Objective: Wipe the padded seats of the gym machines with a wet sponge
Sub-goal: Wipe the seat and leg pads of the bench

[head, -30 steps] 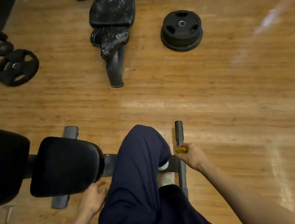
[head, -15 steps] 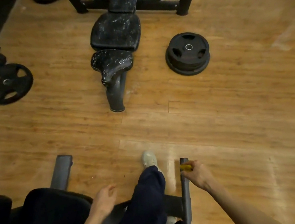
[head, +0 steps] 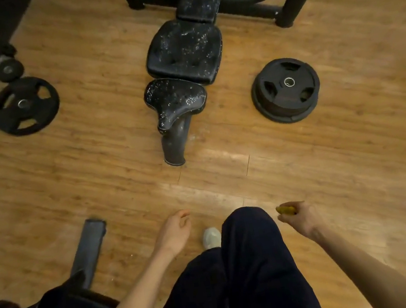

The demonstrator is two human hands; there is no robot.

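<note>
Sponge [head: 286, 210], yellow, is pinched in my right hand [head: 300, 218], held above the wooden floor [head: 359, 153] near its lower edge, just right of my dark trouser leg [head: 254, 267]. My left hand [head: 175, 233] hangs free with fingers loosely curled, holding nothing. I note a black padded bench seat [head: 176, 100] ahead, its surface speckled white, touching the larger pad [head: 185, 52] behind it. Weight plates lie on the floor to either side: one [head: 24, 106] left, a stack [head: 286, 89] right.
</note>
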